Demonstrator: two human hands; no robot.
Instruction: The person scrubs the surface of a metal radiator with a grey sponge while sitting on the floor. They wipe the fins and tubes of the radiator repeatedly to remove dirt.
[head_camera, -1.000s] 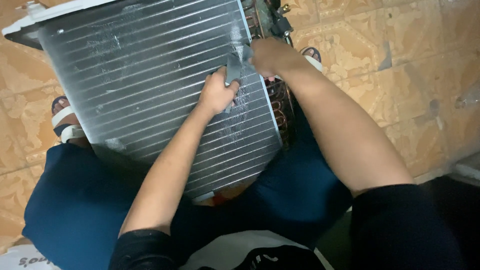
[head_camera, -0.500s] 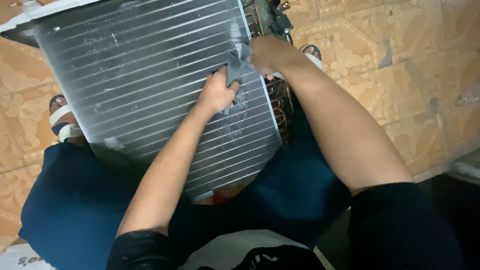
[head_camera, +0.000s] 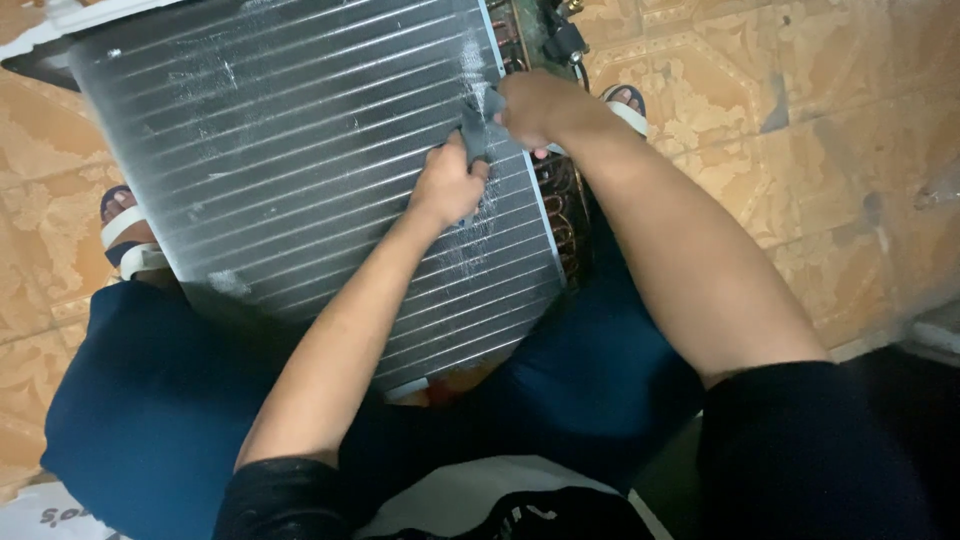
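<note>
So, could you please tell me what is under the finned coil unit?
The finned coil unit rests across the person's lap, on dark blue trousers, with sandalled feet on the patterned floor tiles beside it. What lies beneath its middle is covered.

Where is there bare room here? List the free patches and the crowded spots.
Free: the patterned tile floor right of the right forearm, and the finned coil face left of the left hand. Crowded: the coil's right edge, where both hands grip a small grey piece, right hand beside the copper tube bends.
</note>
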